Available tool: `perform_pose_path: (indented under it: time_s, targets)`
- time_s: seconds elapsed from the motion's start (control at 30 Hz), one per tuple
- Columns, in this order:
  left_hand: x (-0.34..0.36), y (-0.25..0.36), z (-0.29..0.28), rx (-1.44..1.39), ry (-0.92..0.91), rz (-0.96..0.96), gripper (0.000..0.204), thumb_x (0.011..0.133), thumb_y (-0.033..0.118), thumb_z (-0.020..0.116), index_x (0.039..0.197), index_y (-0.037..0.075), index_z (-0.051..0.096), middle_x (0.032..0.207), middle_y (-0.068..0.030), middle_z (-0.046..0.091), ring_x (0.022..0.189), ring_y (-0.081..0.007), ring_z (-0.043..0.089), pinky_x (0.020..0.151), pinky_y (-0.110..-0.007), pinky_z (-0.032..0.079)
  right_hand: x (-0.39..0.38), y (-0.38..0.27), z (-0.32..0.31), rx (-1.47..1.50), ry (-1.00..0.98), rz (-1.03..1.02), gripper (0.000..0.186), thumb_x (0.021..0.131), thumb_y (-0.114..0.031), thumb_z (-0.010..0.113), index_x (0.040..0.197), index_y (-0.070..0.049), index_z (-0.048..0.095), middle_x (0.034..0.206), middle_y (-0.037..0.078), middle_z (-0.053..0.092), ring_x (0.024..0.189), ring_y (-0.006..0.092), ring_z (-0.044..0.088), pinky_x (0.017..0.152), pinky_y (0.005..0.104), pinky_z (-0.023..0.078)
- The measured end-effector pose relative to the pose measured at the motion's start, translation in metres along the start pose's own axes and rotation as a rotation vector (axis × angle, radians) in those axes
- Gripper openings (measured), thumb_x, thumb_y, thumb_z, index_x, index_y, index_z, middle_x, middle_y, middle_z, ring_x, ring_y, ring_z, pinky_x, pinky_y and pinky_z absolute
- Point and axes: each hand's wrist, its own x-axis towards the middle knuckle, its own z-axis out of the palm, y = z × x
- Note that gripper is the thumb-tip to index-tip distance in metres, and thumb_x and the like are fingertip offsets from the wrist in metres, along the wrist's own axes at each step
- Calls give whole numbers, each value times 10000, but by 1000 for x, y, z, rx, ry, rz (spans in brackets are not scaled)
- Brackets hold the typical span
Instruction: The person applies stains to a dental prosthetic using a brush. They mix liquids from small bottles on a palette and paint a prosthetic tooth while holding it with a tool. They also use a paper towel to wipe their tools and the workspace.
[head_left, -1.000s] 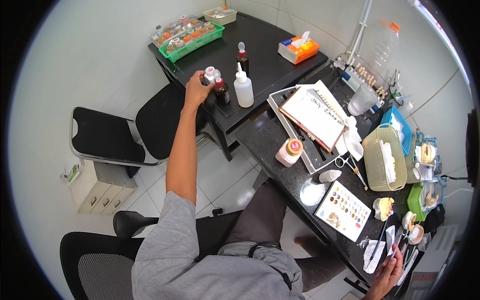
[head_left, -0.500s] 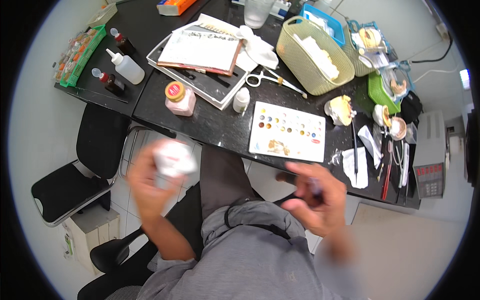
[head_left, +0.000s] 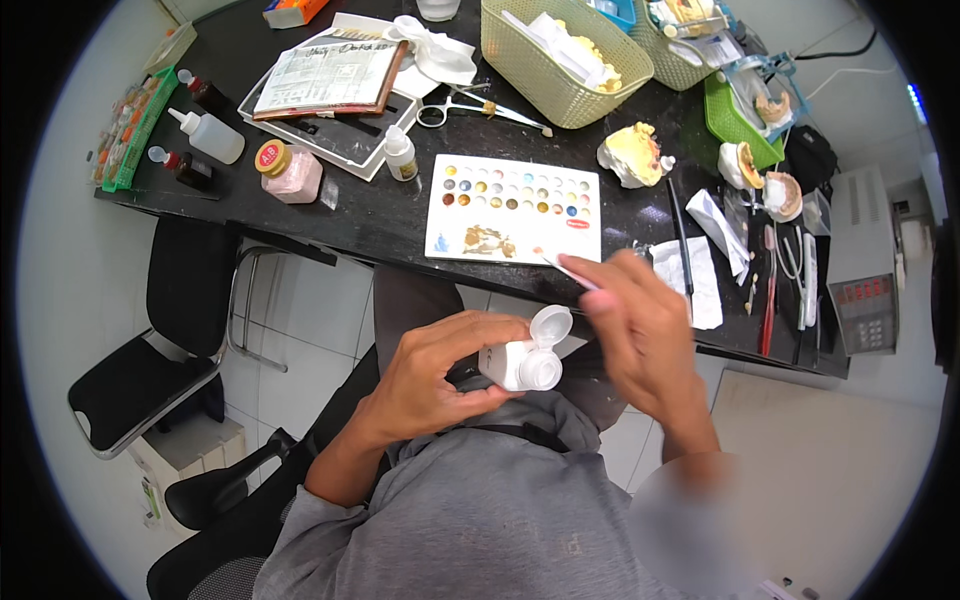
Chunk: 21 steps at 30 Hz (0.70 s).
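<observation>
My left hand (head_left: 435,375) is wrapped round a small white plastic bottle (head_left: 508,366), held tilted over my lap. Its flip-top cap (head_left: 551,325) stands open and its round mouth points to the right. In my right hand (head_left: 640,335) a slim pale stick-like tool (head_left: 575,271) is pinched, its thin tip at the lower edge of a white paint palette (head_left: 512,207). I cannot tell whether the tip touches the palette. Rows of coloured wells and brown smears mark the palette. Just beyond it stands a small white dropper bottle (head_left: 400,154).
Left on the black table (head_left: 370,225) are a pink jar (head_left: 290,172), a squeeze bottle (head_left: 207,136) and a notebook (head_left: 330,80). Behind are scissors-like forceps (head_left: 485,108) and a basket (head_left: 565,75). Dental models (head_left: 632,157), a brush (head_left: 679,235) and tissue (head_left: 705,290) lie right.
My left hand has moved right and inward with the white bottle, whose open cap now shows clearly. My right hand has risen toward the palette, the pale tool now visible. The view has shifted.
</observation>
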Motion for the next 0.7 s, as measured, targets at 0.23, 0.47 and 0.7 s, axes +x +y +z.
perform_pose_path:
  time_s: [0.23,0.47,0.7]
  targets:
    - [-4,9,13,124,113,13,585,673,19,888,1218,19,675,1200,-185,721,1091,-313,729,914,-385,597,-23,-11,-32,20,-99,-221,372,788,-214,885,1104,-51,777,871,57,653,635,158,641,517,290,499]
    - [-7,-1,30,190,158,155,756,712,5,871,1397,106,568,1313,-168,647,1084,-330,716,865,-396,629,-28,-1,-2,116,-79,-183,186,806,-137,869,921,-49,751,867,52,644,639,144,640,510,289,507]
    - [-10,1,37,427,150,218,707,745,-16,827,1339,311,628,1315,-122,500,1131,-293,654,844,-355,652,-29,0,-16,219,-130,-143,195,811,-122,861,966,-48,768,839,67,634,668,176,643,554,316,504]
